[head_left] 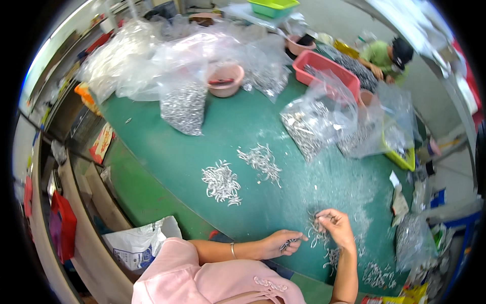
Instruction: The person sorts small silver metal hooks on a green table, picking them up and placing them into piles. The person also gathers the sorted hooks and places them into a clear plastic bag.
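Observation:
My left hand is held near the table's front edge, its fingers curled round several small dark curved metal pieces. To its right, my right hand has thumb and fingers pinched together above a loose scatter of small curved metal pieces. Whatever sits in that pinch is too small to make out. Farther left on the green table lie a heap of silvery curved pieces and a second, looser heap. More of these pieces are spread near the lower right edge.
Clear bags of metal pieces stand farther back, around a pink bowl. Beyond them are a red tub and a yellow-green basket. A person in green works at the far right. Shelves line the left.

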The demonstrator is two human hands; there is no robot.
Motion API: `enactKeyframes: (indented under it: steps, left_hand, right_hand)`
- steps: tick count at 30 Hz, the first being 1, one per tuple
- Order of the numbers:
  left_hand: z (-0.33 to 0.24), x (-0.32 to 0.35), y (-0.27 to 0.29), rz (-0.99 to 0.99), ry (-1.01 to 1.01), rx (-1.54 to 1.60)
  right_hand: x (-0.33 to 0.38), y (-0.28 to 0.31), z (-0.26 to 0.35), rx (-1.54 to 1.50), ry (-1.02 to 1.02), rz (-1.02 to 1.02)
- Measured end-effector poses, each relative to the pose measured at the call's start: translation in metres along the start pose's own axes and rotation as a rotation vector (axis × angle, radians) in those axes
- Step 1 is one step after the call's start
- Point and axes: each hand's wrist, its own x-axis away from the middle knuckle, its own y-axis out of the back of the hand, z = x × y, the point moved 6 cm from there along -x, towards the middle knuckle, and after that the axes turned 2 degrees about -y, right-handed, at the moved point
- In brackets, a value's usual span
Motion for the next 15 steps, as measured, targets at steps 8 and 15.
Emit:
enactKeyframes:
  steps: [8, 15]
  left_hand:
    - [-0.025, 0.016, 0.02, 0.059, -0.13, 0.06]
    - [-0.035, 0.037, 0.027, 0.125, -0.208, 0.114]
  right_hand:
    - [-0.064, -0.088, 0.068, 0.236, 0.109, 0.304]
    - [-0.163, -0.206, 0.249, 0.082, 0.578, 0.25]
